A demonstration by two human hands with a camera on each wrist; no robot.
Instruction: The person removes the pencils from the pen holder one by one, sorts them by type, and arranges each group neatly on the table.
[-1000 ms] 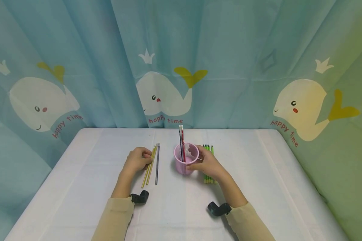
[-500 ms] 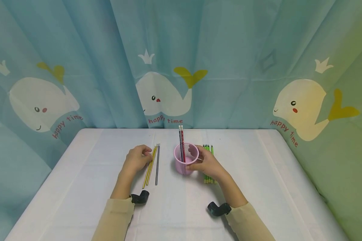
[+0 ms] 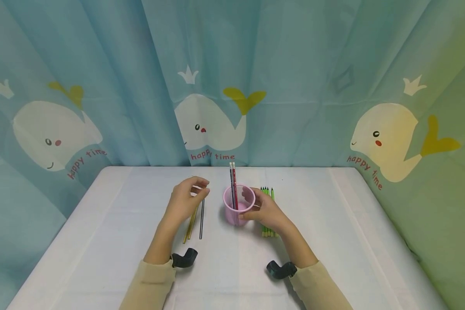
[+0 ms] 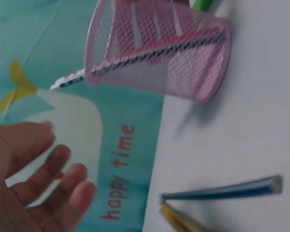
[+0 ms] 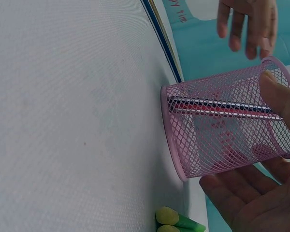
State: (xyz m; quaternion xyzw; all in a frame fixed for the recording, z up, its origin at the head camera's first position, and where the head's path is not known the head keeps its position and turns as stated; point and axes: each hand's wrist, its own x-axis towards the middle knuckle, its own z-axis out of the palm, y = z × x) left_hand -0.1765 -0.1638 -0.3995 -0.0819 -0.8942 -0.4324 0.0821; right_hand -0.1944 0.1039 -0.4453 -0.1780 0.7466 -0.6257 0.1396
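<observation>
My right hand (image 3: 269, 211) holds a pink mesh pencil cup (image 5: 217, 159) by its side, the thumb at the rim. Two pencils (image 3: 234, 185), one black and one red, lean upright in the cup. My left hand (image 3: 186, 200) hovers over the pencils on the left, its fingers loosely bent with nothing between them, as the left wrist view also shows. Below it lie gold pencils (image 3: 190, 226) and a dark blue pencil (image 4: 227, 189); the hand covers the far ends of the gold ones in the head view.
Several green pencils (image 3: 268, 231) lie side by side right of the cup, partly behind my right hand. A white-covered table (image 3: 232, 275) ends at a blue curtain (image 3: 294, 64) printed with whales. Each wrist wears a black camera mount (image 3: 281, 269).
My left hand has lifted away from the gold pencils and moved up and slightly right. The gold pencils shifted slightly at first. My right hand and the cup stay in place.
</observation>
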